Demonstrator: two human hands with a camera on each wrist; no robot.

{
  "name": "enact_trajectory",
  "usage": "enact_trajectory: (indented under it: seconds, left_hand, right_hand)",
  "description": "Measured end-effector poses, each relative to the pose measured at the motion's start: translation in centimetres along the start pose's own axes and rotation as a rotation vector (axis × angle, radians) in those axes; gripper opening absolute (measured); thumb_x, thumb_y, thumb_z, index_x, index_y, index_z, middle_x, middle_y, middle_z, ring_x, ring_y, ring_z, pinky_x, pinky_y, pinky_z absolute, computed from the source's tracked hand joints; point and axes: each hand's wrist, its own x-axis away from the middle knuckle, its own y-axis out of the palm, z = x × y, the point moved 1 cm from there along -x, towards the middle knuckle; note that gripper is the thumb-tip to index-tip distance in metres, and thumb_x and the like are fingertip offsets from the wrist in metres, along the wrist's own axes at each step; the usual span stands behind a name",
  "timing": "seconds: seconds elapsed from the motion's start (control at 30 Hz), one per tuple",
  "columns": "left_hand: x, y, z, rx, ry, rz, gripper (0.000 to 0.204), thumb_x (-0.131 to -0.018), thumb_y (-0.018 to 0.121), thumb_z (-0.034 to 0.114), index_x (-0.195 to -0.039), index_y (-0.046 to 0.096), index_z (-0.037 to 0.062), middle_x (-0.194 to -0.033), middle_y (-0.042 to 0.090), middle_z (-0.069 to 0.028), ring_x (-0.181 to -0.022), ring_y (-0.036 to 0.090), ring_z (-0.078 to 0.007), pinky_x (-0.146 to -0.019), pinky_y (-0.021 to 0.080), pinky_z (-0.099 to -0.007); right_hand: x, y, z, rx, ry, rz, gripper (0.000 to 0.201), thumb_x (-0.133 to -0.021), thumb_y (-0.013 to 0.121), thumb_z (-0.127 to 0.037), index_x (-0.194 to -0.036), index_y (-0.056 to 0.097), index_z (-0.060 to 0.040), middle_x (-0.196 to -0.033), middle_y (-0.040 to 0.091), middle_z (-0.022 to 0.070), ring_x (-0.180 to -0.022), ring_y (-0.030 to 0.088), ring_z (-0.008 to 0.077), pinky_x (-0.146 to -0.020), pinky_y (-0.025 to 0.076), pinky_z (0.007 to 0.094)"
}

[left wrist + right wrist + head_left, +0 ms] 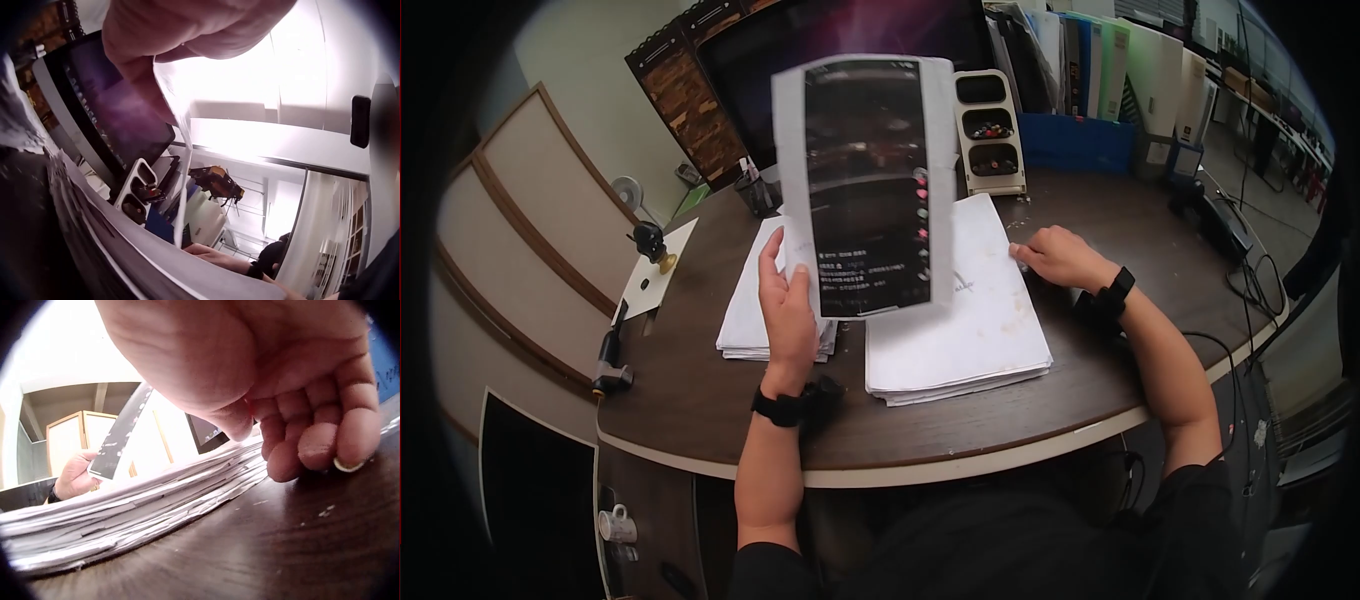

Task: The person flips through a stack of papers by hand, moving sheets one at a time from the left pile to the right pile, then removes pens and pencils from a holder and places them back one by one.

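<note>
My left hand point(788, 310) holds up a sheet point(865, 190) by its lower left edge, thumb on the front and fingers behind. A dark picture with small icons and text covers the sheet's middle. Beneath it lies a thick paper stack point(960, 350), its layered edges showing in the right wrist view point(144, 509). A second stack point(745, 320) is to the left. My right hand point(1065, 258) rests beside the right stack's far right edge, fingers loosely bent toward the desk with nothing visible in them point(250, 381). The sheet hides part of both stacks.
Behind the sheet stands a monitor point(745, 90), with a pen holder point(755, 192) at its left and a compartment tray point(990, 135) at its right. Binders point(1110, 70) and a blue box point(1080, 145) line the back. A phone point(1210, 220) and cables are at the right.
</note>
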Motion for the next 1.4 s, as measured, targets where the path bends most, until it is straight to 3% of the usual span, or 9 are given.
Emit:
enact_trajectory:
  seconds: [0.1,0.17,0.23,0.27,0.37,0.5,0.7,1.17,1.4]
  left_hand:
    - [0.7,1.5,1.1,0.063,-0.053,-0.054,0.058,-0.094,0.039,-0.008,-0.151,0.027,-0.0016,-0.13,0.058,-0.0172,-0.111,0.061,-0.0168,-0.096,0.049,-0.0303]
    - [0.6,0.5,0.1,0.045,-0.118,-0.101,0.053,-0.094,0.042,-0.007,-0.146,0.038,-0.0026,-0.131,0.058,-0.0163,-0.113,0.06,-0.0168,-0.097,0.048,-0.0297]
    - [0.7,0.3,-0.7,-0.216,-0.292,-0.257,0.043,-0.093,0.047,-0.005,-0.136,0.053,-0.004,-0.129,0.06,-0.0144,-0.111,0.06,-0.0158,-0.096,0.048,-0.0282]
    - [1.0,0.5,-1.1,-0.223,-0.373,-0.282,0.036,-0.092,0.051,-0.003,-0.126,0.06,-0.0051,-0.125,0.063,-0.0115,-0.107,0.061,-0.0144,-0.095,0.048,-0.0272]
    - [1.4,0.7,-0.9,-0.325,-0.46,-0.481,0.031,-0.097,0.058,0.008,-0.125,0.062,-0.0038,-0.109,0.066,-0.0043,-0.093,0.06,-0.0069,-0.081,0.049,-0.021]
    - [1.6,1.2,0.0,-0.405,-0.462,-0.537,0.031,-0.097,0.063,0.018,-0.117,0.067,-0.0047,-0.104,0.069,-0.0058,-0.095,0.06,-0.0098,-0.085,0.047,-0.0233]
    - [1.7,1.5,0.9,-0.421,-0.564,-0.62,0.035,-0.098,0.064,0.029,-0.11,0.071,-0.0028,-0.088,0.069,-0.0013,-0.079,0.059,-0.006,-0.072,0.048,-0.0225]
    - [1.6,1.1,0.7,-0.525,-0.597,-0.623,0.03,-0.099,0.062,0.027,-0.099,0.073,-0.0005,-0.067,0.061,0.0013,-0.05,0.053,-0.0049,-0.047,0.042,-0.0205]
    - [1.5,1.2,1.0,-0.58,-0.611,-0.613,0.029,-0.098,0.062,0.028,-0.097,0.073,0.0006,-0.064,0.058,0.0035,-0.051,0.052,-0.0037,-0.046,0.04,-0.0203]
  right_hand:
    - [-0.2,-0.5,-0.5,-0.05,-0.049,0.103,0.053,-0.1,0.051,-0.04,-0.074,0.066,0.0039,-0.069,0.065,0.0205,-0.064,0.062,0.039,-0.066,0.05,0.046]
    - [-0.2,-0.9,-0.9,-0.093,-0.077,0.166,0.053,-0.101,0.051,-0.04,-0.076,0.066,0.0038,-0.068,0.065,0.0179,-0.059,0.062,0.0342,-0.061,0.05,0.043]
    - [-0.2,-0.8,-1.0,-0.726,0.013,-0.023,0.05,-0.103,0.049,-0.04,-0.087,0.066,0.0034,-0.065,0.066,0.0104,-0.053,0.061,0.0192,-0.05,0.048,0.0331]
    - [0.0,-0.8,-1.1,-0.838,0.008,-0.09,0.043,-0.104,0.048,-0.038,-0.101,0.063,0.0029,-0.072,0.065,0.005,-0.054,0.057,0.0083,-0.046,0.045,0.0234]
    - [0.1,-0.6,-1.4,-0.94,0.115,-0.109,0.042,-0.104,0.05,-0.037,-0.104,0.062,0.0028,-0.078,0.064,0.0049,-0.055,0.059,0.0101,-0.046,0.046,0.0244]
    - [-0.2,-0.4,-1.0,-0.91,0.102,-0.19,0.04,-0.1,0.06,-0.027,-0.12,0.058,0.0067,-0.078,0.063,0.004,-0.055,0.06,0.0099,-0.047,0.046,0.0234]
    - [0.0,0.5,-1.1,-0.828,0.0,-0.154,0.053,-0.088,0.07,-0.002,-0.133,0.048,0.0146,-0.071,0.063,0.0041,-0.055,0.058,0.0088,-0.048,0.046,0.0234]
    - [-0.1,0.3,-1.0,-0.601,-0.016,-0.071,0.043,-0.085,0.072,-0.004,-0.122,0.058,0.0124,-0.071,0.063,0.0043,-0.055,0.059,0.009,-0.049,0.048,0.0252]
    - [0.2,-0.1,-1.3,-0.359,-0.131,0.093,0.037,-0.081,0.076,-0.011,-0.109,0.066,0.011,-0.069,0.065,0.0074,-0.055,0.06,0.0101,-0.051,0.049,0.0277]
